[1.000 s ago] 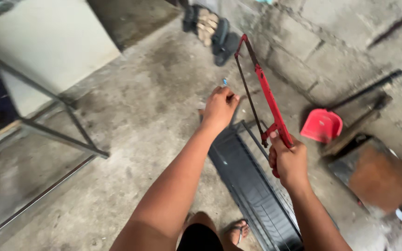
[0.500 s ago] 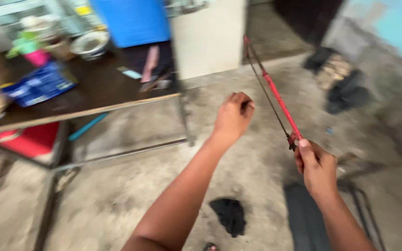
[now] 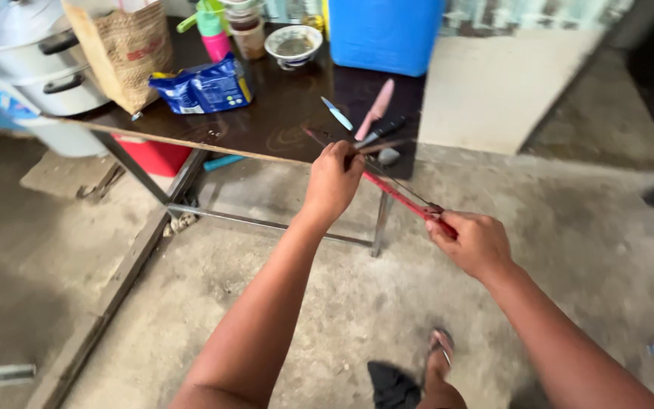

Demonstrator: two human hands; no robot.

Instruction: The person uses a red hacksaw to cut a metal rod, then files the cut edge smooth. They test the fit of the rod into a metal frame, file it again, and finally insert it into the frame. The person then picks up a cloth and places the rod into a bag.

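Both hands hold a red metal-framed hacksaw (image 3: pixel 406 198), level in the air over the concrete floor (image 3: pixel 327 303), just in front of the dark wooden table (image 3: pixel 281 113).

Right hand (image 3: pixel 472 242): fingers curled tight around the saw's handle end. Left hand (image 3: pixel 333 180): fingers closed around the far end of the frame, near the table's front edge. The saw runs on a slant between the two hands, far end pointing toward the table.

On the table: pink-handled knife (image 3: pixel 375 108), light blue-handled knife (image 3: pixel 337 113), dark-handled tool (image 3: pixel 378 130), blue plastic pouch (image 3: pixel 204 85), white ceramic bowl (image 3: pixel 293 44), blue plastic container (image 3: pixel 384 34), brown paper bag (image 3: pixel 123 47), stacked metal steamer pots (image 3: pixel 35 57).

Below: sandalled foot (image 3: pixel 439 350).
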